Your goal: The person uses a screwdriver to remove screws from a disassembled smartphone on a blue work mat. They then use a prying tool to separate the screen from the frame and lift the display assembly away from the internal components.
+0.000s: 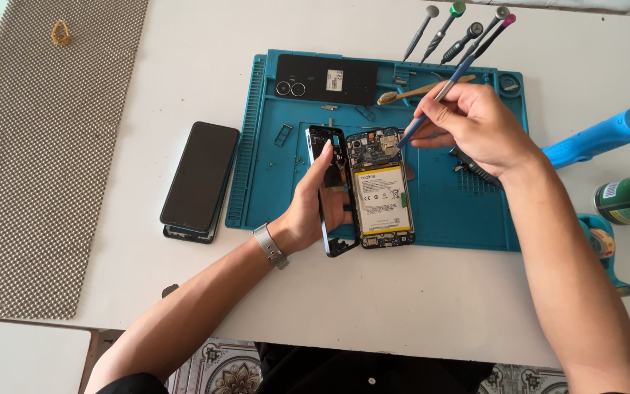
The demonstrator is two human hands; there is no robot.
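1. A black phone frame (332, 191) is clasped in the left hand (313, 208), tilted beside the opened phone (378, 191) on the teal mat (461, 211).
2. A blue-handled tool (452, 79) is pinched in the right hand (475, 124), its tip at the phone's top.

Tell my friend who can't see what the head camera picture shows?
A person's right hand touches a thin screwdriver to an opened phone on a blue mat. Their left hand tilts up the phone's black frame beside it.
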